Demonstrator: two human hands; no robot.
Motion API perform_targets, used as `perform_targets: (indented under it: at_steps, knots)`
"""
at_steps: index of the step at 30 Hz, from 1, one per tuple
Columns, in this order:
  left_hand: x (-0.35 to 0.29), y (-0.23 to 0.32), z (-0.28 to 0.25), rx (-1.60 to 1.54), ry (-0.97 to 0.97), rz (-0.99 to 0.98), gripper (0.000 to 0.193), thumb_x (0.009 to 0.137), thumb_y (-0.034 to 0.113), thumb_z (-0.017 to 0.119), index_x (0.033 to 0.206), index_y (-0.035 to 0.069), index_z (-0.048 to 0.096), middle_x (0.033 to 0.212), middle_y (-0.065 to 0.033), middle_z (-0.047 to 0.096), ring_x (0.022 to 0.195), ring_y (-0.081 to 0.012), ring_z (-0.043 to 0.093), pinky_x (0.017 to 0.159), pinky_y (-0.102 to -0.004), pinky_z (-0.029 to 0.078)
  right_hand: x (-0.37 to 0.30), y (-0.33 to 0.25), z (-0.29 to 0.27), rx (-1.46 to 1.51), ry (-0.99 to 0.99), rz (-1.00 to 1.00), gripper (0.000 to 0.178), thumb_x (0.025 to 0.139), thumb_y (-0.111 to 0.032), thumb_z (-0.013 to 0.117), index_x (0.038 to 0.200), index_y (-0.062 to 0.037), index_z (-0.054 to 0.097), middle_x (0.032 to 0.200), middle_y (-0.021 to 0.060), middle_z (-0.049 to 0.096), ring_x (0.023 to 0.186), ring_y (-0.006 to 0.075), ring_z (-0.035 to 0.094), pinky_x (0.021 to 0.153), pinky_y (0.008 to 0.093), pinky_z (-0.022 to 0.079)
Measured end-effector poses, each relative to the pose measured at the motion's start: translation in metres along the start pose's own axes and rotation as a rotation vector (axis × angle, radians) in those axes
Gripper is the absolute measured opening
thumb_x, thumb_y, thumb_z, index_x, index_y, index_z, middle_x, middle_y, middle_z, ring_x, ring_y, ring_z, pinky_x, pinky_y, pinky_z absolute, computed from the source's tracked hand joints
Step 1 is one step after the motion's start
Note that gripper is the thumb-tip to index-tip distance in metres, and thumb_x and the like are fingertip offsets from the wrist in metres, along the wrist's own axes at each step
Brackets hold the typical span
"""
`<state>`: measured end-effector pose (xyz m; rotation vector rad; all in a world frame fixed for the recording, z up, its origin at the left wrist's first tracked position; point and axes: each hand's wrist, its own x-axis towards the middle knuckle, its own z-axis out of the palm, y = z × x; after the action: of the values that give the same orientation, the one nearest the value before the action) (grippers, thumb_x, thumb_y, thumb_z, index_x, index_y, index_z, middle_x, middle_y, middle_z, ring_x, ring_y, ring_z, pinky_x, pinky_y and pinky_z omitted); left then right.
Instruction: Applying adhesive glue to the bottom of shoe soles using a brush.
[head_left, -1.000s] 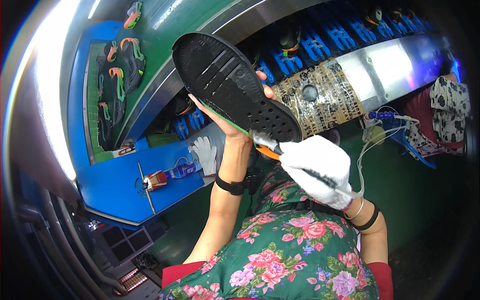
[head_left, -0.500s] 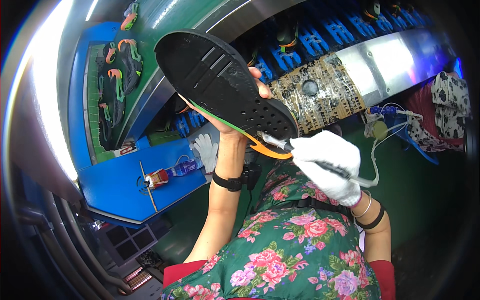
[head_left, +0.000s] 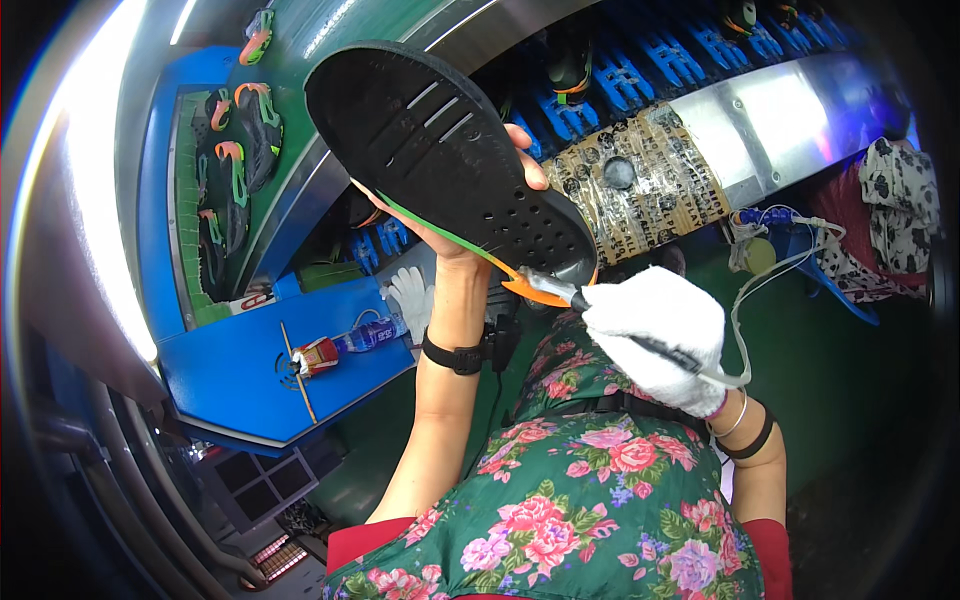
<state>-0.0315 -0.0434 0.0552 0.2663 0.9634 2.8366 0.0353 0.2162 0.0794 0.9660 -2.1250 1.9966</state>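
My bare left hand (head_left: 452, 246) holds up a large black shoe sole (head_left: 420, 140), its fingers and thumb closed round opposite edges. Slots cross the broad end and several small holes dot the narrow end. A green-to-orange strip runs along the near edge. In a white glove, my right hand (head_left: 662, 340) is closed round a slim dark-handled brush (head_left: 548, 282). Its pale, wet-looking tip touches the orange rim at the sole's narrow end. A pale tube (head_left: 743, 330) leads from the back of the brush.
Past the sole stands a metal rail with brown taped wrapping (head_left: 640, 185) and a row of blue holders (head_left: 625, 85). At left, a blue table (head_left: 230, 380) bears a bottle (head_left: 368, 336), a red packet (head_left: 317, 356) and a white glove (head_left: 410, 300). Several shoes (head_left: 260, 125) lie beyond it.
The brush tip has moved from the sole's inner face by the holes to the orange rim. The sole has shifted slightly up and left, tilting a little.
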Motion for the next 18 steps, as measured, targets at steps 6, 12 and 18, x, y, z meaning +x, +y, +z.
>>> perform_targets:
  at_steps: [6, 12, 18]
  knots:
    - [0.01, -0.007, 0.021, -0.09, 0.053, 0.073, 0.126, 0.075, 0.103, 0.023, 0.144, 0.001, 0.046, 0.118, -0.0326, 0.062, 0.084, -0.0434, 0.071, 0.067, -0.0514, 0.06, -0.002, -0.006, 0.015, -0.109, -0.014, -0.124, 0.035, 0.076, -0.002, 0.082, 0.11, -0.0093, 0.079, 0.101, 0.0096, 0.077, 0.084, 0.0264, 0.072, 0.072, 0.0352, 0.058]
    - [0.01, -0.009, 0.02, -0.064, 0.055, 0.089, 0.124, 0.076, 0.102, 0.021, 0.145, 0.002, 0.046, 0.117, -0.0325, 0.062, 0.086, -0.0434, 0.071, 0.068, -0.0519, 0.061, 0.009, -0.018, 0.01, 0.021, 0.03, -0.025, 0.023, 0.074, 0.001, 0.083, 0.095, -0.0073, 0.077, 0.098, 0.0123, 0.077, 0.083, 0.028, 0.073, 0.074, 0.0378, 0.058]
    - [0.011, -0.007, 0.01, -0.007, -0.057, 0.057, 0.116, 0.078, 0.098, 0.038, 0.145, 0.004, 0.049, 0.128, -0.0275, 0.059, 0.092, -0.0378, 0.069, 0.076, -0.0481, 0.061, -0.008, -0.003, 0.007, -0.192, 0.108, -0.034, 0.025, 0.076, 0.001, 0.082, 0.1, -0.0064, 0.079, 0.096, 0.013, 0.078, 0.079, 0.0266, 0.073, 0.07, 0.0352, 0.058]
